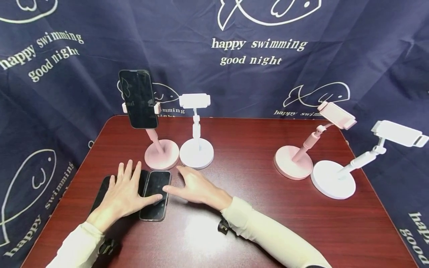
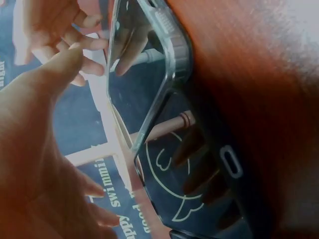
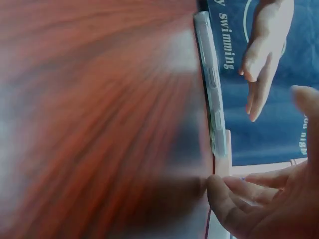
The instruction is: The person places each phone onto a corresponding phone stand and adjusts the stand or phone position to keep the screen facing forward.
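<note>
My left hand [image 1: 125, 193] is spread flat above dark phones lying on the table, its thumb reaching over the phone in a clear case [image 1: 156, 188]. In the left wrist view a gap shows between this hand [image 2: 45, 114] and the glossy screens. A second dark phone [image 1: 102, 190] shows at the left, partly hidden by the hand. Beside the clear-cased phone, my right hand [image 1: 197, 188] has its thumb over the phone's right edge and its fingers near the far corner. In the right wrist view its fingertips come down by the table, with nothing held.
Behind the hands, a pink stand [image 1: 162, 154] holds an upright phone [image 1: 138, 98]. A white stand [image 1: 196, 152] is next to it. Another pink stand [image 1: 293, 162] and white stand [image 1: 333, 179] are at the right. A blue printed cloth [image 1: 248, 85] hangs behind the table.
</note>
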Demonstrator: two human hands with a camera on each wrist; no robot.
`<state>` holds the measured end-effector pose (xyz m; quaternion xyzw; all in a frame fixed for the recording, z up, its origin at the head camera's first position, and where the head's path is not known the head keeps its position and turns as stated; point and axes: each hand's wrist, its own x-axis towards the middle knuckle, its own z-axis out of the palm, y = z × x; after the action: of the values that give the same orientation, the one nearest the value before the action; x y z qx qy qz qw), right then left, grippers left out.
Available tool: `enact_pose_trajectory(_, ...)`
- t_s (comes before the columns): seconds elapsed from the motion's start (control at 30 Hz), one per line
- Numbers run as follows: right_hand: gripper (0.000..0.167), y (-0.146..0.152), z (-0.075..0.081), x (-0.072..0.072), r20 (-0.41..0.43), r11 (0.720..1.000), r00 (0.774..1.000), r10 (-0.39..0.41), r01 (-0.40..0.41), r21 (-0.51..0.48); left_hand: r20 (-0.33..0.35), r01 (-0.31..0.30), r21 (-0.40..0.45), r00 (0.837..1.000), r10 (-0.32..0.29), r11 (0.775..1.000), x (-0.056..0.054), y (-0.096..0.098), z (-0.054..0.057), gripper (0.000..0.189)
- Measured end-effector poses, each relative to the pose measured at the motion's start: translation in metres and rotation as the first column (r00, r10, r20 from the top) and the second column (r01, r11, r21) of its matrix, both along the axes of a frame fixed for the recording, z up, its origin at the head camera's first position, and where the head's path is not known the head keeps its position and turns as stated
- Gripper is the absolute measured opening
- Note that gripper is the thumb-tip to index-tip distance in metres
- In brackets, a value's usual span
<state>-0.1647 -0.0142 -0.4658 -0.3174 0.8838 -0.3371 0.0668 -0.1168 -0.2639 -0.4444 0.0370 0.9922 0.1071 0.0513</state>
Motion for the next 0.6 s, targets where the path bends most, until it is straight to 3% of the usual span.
enact_pose_trajectory(0.13, 0.047, -0.011, -0.007, -0.006, -0.068, 0.999, 0.998, -0.002, 0.005, 0.052, 0.029, 0.014, -0.003, 0.999, -0.014, 1.000, -0.003, 0.000, -0.004, 0.140)
enact_pose_trajectory(0.33, 0.038, -0.028, -0.011, -0.008, -0.082, 0.980, 0.996, -0.028, 0.043, 0.192, 0.049, 0.020, 0.002, 0.999, -0.020, 1.000, -0.004, -0.001, -0.012, 0.134)
enact_pose_trajectory(0.47, 0.036, -0.033, -0.011, -0.010, -0.047, 0.981, 0.999, -0.023, 0.032, 0.189, 0.040, 0.041, -0.003, 0.998, -0.041, 0.999, -0.005, -0.001, -0.013, 0.126)
enact_pose_trajectory(0.6, 0.033, -0.035, -0.007, -0.013, 0.069, 0.993, 0.998, -0.014, 0.005, 0.120, 0.033, 0.073, -0.006, 0.997, -0.073, 0.997, -0.006, 0.001, -0.011, 0.114)
